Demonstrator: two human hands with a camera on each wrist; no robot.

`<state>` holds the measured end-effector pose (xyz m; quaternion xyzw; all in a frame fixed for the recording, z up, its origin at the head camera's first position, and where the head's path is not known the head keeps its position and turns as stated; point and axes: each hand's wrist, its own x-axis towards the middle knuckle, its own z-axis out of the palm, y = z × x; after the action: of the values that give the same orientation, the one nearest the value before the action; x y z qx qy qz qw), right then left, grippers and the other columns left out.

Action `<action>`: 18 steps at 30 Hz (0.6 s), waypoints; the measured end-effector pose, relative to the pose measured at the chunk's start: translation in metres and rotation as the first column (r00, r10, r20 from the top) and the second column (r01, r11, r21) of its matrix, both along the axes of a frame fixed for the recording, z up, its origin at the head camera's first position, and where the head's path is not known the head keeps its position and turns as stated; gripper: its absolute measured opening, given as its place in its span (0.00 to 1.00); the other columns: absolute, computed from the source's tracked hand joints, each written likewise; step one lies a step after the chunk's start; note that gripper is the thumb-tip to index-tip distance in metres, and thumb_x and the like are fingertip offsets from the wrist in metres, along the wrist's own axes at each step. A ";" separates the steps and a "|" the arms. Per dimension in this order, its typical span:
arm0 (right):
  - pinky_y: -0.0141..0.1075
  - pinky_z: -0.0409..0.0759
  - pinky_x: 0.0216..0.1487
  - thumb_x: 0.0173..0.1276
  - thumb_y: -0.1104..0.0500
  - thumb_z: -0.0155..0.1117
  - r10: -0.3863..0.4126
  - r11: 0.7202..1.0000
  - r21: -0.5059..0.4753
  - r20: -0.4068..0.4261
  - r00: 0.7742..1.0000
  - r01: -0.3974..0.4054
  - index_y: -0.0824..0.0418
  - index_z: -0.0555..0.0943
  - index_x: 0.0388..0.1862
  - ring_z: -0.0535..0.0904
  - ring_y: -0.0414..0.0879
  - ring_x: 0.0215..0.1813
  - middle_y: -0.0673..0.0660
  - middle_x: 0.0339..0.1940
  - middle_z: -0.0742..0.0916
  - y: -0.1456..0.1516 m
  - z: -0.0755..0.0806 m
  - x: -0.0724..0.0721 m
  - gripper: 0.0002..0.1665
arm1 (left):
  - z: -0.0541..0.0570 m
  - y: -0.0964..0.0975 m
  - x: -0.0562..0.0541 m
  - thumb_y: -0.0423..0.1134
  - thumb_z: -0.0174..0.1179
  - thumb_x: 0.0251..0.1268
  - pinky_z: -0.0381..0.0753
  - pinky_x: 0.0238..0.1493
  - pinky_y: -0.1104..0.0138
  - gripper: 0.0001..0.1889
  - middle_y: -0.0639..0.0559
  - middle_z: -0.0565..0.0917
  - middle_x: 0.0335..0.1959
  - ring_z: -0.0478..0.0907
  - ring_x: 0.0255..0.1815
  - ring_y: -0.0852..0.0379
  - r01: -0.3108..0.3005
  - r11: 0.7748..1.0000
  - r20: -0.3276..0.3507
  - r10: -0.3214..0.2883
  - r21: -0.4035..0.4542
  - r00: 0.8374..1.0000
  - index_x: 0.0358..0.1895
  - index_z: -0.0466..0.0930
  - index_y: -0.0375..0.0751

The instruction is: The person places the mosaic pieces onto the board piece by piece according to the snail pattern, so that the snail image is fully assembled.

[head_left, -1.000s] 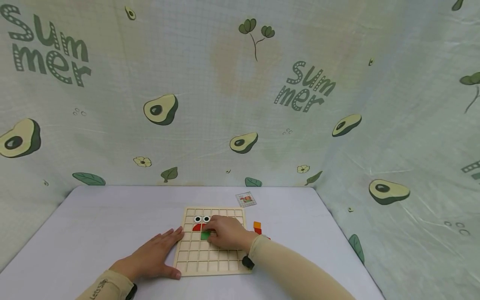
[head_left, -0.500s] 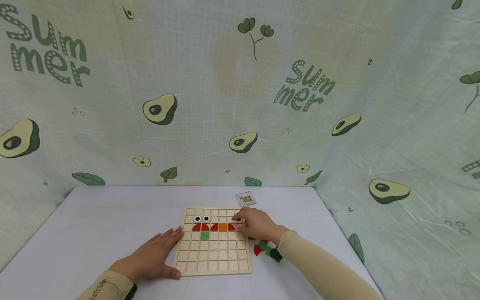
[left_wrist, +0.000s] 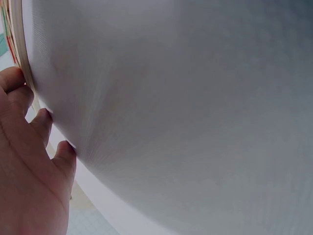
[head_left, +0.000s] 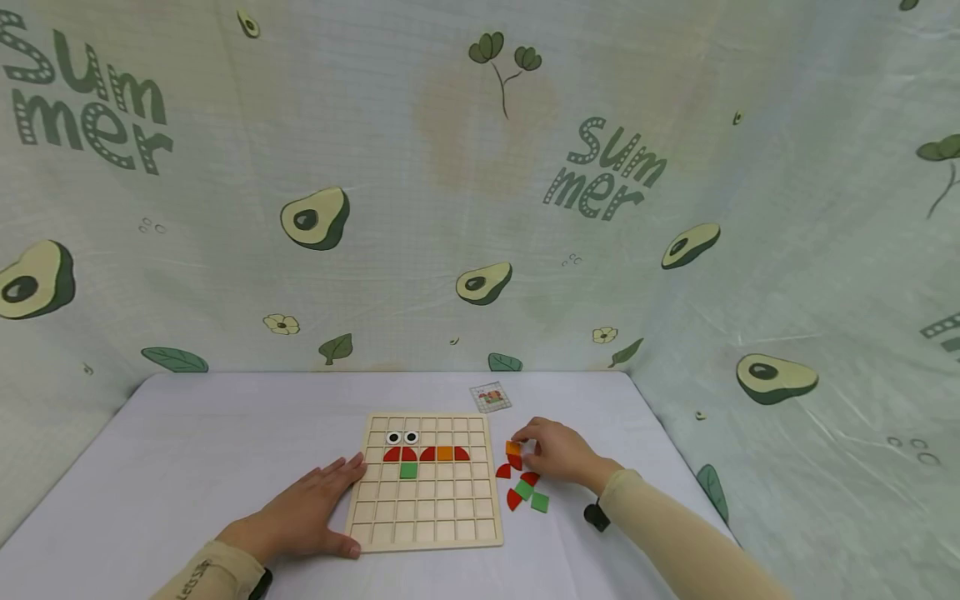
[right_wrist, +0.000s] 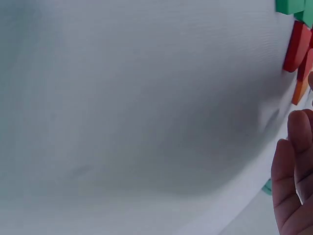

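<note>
A wooden grid board point(head_left: 423, 508) lies on the table. Two eye tiles point(head_left: 402, 437) sit in its upper cells, above a row of red rounded blocks point(head_left: 400, 455) and an orange square block point(head_left: 445, 453). One green square block point(head_left: 408, 471) sits just below that row. My left hand point(head_left: 303, 512) lies with fingers extended along the board's left edge, its fingertips right at the rim in the left wrist view. To the right of the board, my right hand point(head_left: 558, 450) has its fingertips close by a loose orange block point(head_left: 513, 448), thumb and forefinger spread apart.
Loose red blocks point(head_left: 513, 499) and green blocks point(head_left: 539, 502) lie scattered between the board and my right forearm. A small picture card point(head_left: 491, 397) lies behind the board's upper right corner. A printed cloth point(head_left: 405, 208) hangs behind the table.
My right hand has moved right from the board to the loose blocks. The orange block and red rounded blocks on the board are now uncovered. My left hand has stayed in place.
</note>
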<state>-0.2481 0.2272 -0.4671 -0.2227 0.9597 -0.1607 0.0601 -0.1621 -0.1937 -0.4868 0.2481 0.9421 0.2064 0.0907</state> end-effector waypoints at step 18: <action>0.30 0.78 0.34 0.65 0.54 0.72 0.105 0.994 -0.048 0.034 0.994 -0.103 0.51 0.87 0.52 0.74 0.37 0.35 0.41 0.40 0.81 -0.009 0.001 0.004 0.16 | 0.000 0.000 0.000 0.75 0.70 0.35 0.56 0.71 0.38 0.64 0.41 0.59 0.77 0.57 0.75 0.36 -0.004 1.000 0.003 0.004 0.000 1.000 0.74 0.62 0.34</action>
<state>-0.2445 0.2184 -0.4658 -0.2706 0.9416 -0.1833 0.0808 -0.1621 -0.1935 -0.4868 0.2460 0.9425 0.2068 0.0919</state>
